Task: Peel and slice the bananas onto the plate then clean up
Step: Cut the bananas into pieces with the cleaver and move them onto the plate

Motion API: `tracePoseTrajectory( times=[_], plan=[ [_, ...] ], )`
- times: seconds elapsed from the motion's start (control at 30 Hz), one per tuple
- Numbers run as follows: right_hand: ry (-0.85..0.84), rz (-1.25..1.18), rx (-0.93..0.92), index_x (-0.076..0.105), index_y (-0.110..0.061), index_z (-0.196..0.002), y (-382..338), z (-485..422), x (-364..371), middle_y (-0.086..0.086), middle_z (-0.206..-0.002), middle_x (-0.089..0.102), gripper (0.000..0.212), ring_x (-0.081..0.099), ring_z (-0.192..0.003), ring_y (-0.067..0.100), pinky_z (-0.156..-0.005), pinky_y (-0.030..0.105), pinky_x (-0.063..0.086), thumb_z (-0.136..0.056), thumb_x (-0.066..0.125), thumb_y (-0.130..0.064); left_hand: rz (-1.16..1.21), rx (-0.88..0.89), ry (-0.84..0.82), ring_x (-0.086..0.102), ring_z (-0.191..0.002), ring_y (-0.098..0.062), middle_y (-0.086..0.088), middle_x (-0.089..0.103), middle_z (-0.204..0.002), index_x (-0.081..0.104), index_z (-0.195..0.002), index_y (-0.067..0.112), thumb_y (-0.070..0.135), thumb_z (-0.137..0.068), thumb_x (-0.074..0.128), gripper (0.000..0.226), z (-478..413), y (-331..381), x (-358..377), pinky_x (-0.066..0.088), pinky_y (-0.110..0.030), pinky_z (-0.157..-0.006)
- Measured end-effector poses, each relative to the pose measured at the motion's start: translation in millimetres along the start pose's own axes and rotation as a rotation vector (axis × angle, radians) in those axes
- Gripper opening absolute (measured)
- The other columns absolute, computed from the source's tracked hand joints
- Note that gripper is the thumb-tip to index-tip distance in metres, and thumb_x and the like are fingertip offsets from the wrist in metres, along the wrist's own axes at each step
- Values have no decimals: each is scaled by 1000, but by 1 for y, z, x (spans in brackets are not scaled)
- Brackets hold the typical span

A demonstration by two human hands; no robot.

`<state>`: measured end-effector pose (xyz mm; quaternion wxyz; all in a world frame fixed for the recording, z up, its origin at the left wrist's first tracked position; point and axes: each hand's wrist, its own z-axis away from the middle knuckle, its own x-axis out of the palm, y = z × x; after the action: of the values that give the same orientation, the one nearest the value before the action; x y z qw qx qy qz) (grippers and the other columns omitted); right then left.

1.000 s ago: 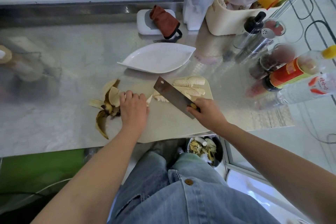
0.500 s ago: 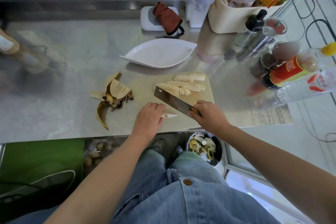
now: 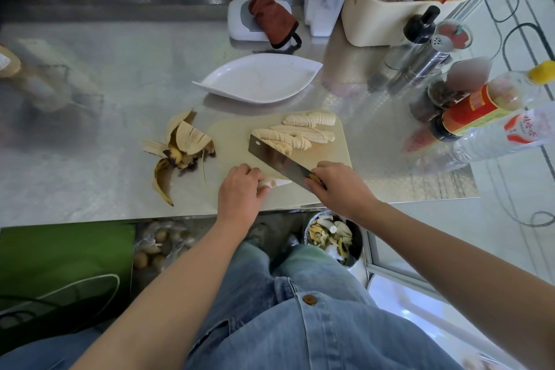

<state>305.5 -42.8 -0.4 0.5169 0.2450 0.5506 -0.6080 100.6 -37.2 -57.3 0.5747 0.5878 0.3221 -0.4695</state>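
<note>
While left hand [image 3: 240,198] grips banana piece [image 3: 279,182], long axis left-right, tip rightward, right hand [image 3: 339,186] holds cleaver [image 3: 276,159]

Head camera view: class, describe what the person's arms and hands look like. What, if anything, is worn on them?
The left hand and right hand are bare: no gloves, rings or watch visible. The left forearm and right forearm are uncovered, with no sleeve in view. The only clothing seen is a blue denim garment with a brown button, below the arms.
</note>
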Motion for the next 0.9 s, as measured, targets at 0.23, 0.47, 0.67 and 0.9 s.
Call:
tracePoseTrajectory(
  times=[0.23, 0.47, 0.67, 0.9],
  plan=[
    [-39, 65, 8, 65, -8, -86, -5, -1, 0, 2, -77, 49, 30, 45, -66, 19, -58, 29, 31, -98, 45, -26, -21, 2, -4, 52, -87, -20, -5, 60, -93, 67, -94, 13, 29, -82, 72, 21, 0, 1, -2, 45, -29, -66],
    [-48, 71, 4, 65, -8, -84, -6, -3, 3, 1, -75, 46, 30, 44, -65, 20, -58, 29, 30, -99, 45, -25, -28, -1, -6, 51, -86, -20, -5, 60, -93, 67, -93, 14, 29, -81, 74, 20, 0, 0, -1, 46, -30, -67],
    [-86, 105, 16, 66, -9, -96, -4, -2, 15, -1, -80, 46, 30, 44, -67, 18, -58, 28, 30, -100, 42, -28, -13, -1, -5, 52, -88, -21, -5, 61, -95, 68, -94, 13, 27, -81, 75, 20, 0, 1, -1, 46, -31, -69],
    [-37, 57, -13, 65, -10, -87, -4, -2, 8, 1, -79, 52, 30, 51, -67, 20, -59, 34, 42, -98, 45, -29, -14, 9, 22, 51, -82, -18, -4, 60, -88, 66, -85, 14, 26, -77, 78, 19, 1, -1, 1, 45, -28, -63]
  ],
)
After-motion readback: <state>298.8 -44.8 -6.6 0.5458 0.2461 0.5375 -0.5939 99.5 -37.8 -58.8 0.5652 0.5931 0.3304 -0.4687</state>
